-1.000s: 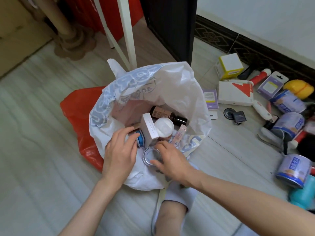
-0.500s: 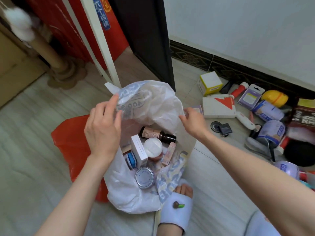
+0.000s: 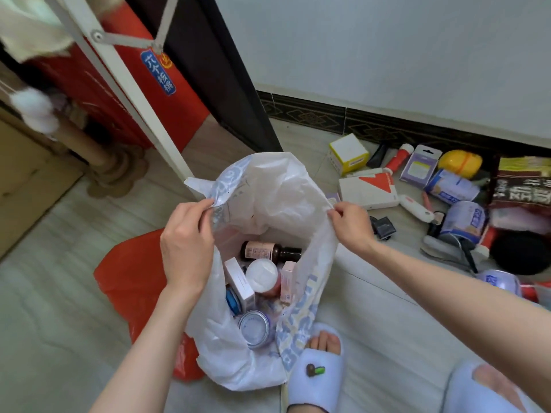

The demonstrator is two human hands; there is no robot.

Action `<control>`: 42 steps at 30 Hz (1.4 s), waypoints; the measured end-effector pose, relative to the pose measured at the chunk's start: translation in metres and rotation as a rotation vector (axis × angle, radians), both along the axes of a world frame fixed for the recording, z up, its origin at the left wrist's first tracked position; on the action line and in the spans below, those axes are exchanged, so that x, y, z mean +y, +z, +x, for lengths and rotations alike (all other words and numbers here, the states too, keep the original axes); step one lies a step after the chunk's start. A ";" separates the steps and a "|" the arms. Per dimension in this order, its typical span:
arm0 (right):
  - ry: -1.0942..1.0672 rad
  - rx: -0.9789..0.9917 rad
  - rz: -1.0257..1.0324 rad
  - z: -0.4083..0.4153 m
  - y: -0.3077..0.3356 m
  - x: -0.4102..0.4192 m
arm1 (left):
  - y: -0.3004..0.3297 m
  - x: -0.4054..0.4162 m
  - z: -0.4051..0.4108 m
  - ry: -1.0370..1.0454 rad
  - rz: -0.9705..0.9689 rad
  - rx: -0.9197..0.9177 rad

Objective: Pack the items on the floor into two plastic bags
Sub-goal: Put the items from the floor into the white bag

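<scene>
Hands: our left hand pinches the left rim of the white plastic bag, fingers curled on the film; our right hand pinches the right rim the same way, so the mouth is held open between them.
Bag contents: a brown bottle lies on its side with its long axis running left to right, cap toward our right hand; below it sit a white-lidded jar, a white box, a slim pink box and a round tin.
Second bag: a red plastic bag lies flat on the floor under and to the left of the white one; we see nothing inside it.
Items left to pack: they lie to our right along the wall, well apart from the bag: a white box with a red triangle, a yellow and white box, a purple carded pack, blue-labelled cans, a yellow ball-shaped thing.
Key relation: the unpacked pile is on our right hand's side, and the triangle box is nearest it, long axis roughly left to right.
Judgement: we reckon our right hand would let go and reach right while our left hand holds the rim; packing looks partway done.
</scene>
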State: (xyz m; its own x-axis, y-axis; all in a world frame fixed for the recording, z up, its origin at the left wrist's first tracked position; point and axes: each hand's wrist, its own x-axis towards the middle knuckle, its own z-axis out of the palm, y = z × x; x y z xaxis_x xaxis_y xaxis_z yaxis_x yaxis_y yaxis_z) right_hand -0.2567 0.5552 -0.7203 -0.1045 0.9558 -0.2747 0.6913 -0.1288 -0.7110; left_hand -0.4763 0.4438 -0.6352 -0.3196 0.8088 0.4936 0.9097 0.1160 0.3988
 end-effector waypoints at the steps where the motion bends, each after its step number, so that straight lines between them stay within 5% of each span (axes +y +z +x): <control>1: -0.013 0.010 0.010 0.010 0.002 -0.002 | 0.003 0.003 0.004 -0.025 0.021 -0.002; 18: -0.154 0.058 0.164 0.099 0.026 -0.017 | 0.051 0.095 0.059 -0.212 0.143 0.026; 29: -0.055 0.007 0.070 0.102 0.011 -0.039 | 0.000 0.006 0.055 -0.005 -0.111 0.264; 34: -0.085 -0.019 0.092 0.088 0.019 -0.036 | -0.001 -0.011 0.035 0.035 -0.238 0.224; 42: 0.068 -0.084 0.147 0.098 0.051 -0.034 | 0.019 -0.033 0.030 0.005 -0.207 0.342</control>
